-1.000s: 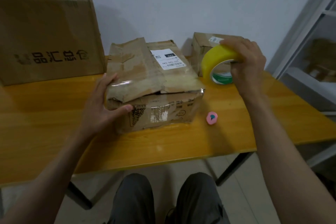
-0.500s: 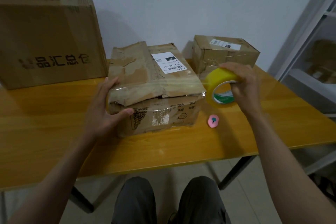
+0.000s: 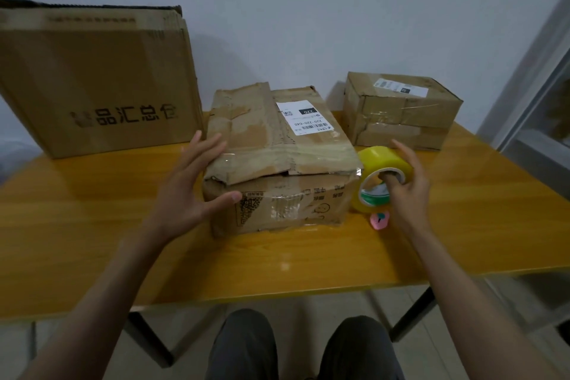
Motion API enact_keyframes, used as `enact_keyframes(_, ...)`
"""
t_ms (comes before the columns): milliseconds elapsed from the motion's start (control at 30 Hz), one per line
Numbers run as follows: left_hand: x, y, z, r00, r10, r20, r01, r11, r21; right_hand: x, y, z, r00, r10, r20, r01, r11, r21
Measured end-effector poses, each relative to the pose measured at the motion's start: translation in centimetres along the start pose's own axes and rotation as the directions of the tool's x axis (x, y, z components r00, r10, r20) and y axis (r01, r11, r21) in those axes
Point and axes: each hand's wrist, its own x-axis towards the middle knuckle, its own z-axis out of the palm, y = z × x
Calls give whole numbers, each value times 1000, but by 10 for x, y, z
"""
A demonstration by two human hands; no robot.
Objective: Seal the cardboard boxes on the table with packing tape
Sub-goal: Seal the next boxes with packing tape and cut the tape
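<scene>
A pale wall backs your wooden table (image 3: pixel 92 225), which carries 3 cardboard boxes. The crumpled middle box (image 3: pixel 277 163) sits in front of you; your left hand (image 3: pixel 188 191) is spread wide, fingers straight against its left side. Your right hand (image 3: pixel 407 185) grips the yellow tape roll (image 3: pixel 381 163), fingers hooked through its core, touching that box's right corner, a small pink object (image 3: pixel 380 220) just below

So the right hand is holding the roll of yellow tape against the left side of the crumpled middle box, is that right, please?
Not quite: the head view shows the right hand holding the roll of yellow tape at the right side of the crumpled middle box; the left hand rests at its left side.
</scene>
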Motion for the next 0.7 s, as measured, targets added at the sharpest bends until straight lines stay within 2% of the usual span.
enact_keyframes(67, 4, 2, -12, 997, -6, 72, -1, 995, 103, 0, -1, 5, 1000, 15, 13, -15, 1000, 23)
enact_keyframes(200, 15, 21, -29, 928, -270, 255, 169, 918, 360, -9, -9, 23, 999, 10, 42, -13, 997, 73)
enact_keyframes(333, 19, 31, -23, 911, -304, 279, 111, 831, 545, -13, -6, 28, 999, 28, 44, -30, 998, 61)
enact_keyframes(467, 20, 40, -20, 899, -333, 284, 101, 789, 606, -9, -12, 12, 980, 114, 163, -97, 989, -108)
enact_keyframes(600, 21, 46, -21, 889, -353, 293, 128, 803, 581, 3, -13, -8, 901, 268, 342, -162, 938, -307)
enact_keyframes(700, 18, 43, -19, 911, -335, 241, 165, 832, 529, 4, -9, -22, 832, 418, 365, -199, 839, -507)
